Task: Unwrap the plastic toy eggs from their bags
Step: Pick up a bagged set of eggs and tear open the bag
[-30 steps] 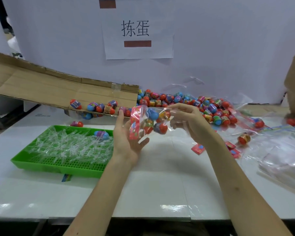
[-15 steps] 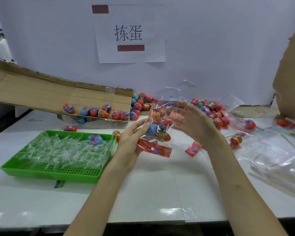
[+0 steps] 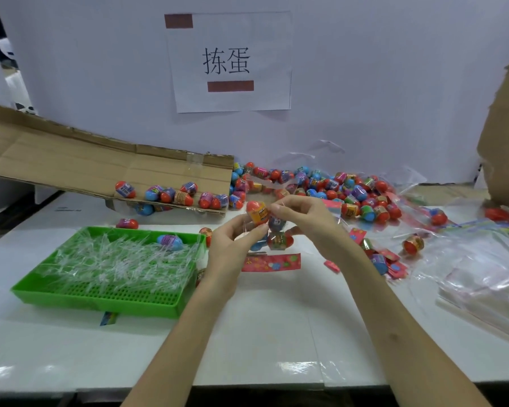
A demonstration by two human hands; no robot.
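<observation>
Above the middle of the white table both hands hold a small clear bag of toy eggs [image 3: 272,230]. My left hand [image 3: 232,248] grips it from the left, fingers curled under an orange and red egg [image 3: 256,212]. My right hand [image 3: 303,221] pinches the plastic at the top right. More eggs hang in the bag below, one red and green [image 3: 280,240]. A red printed header card [image 3: 272,262] lies flat on the table under the hands.
A green tray [image 3: 100,301] filled with clear plastic strips and one blue egg [image 3: 171,241] sits at the left. A cardboard flap [image 3: 100,168] carries several eggs. A large pile of eggs [image 3: 329,189] lies behind. Clear bags [image 3: 482,277] spread at the right.
The red header card has come off the bag and lies on the table. Both hands have closed in on the bag of eggs, holding it lower and nearer the table.
</observation>
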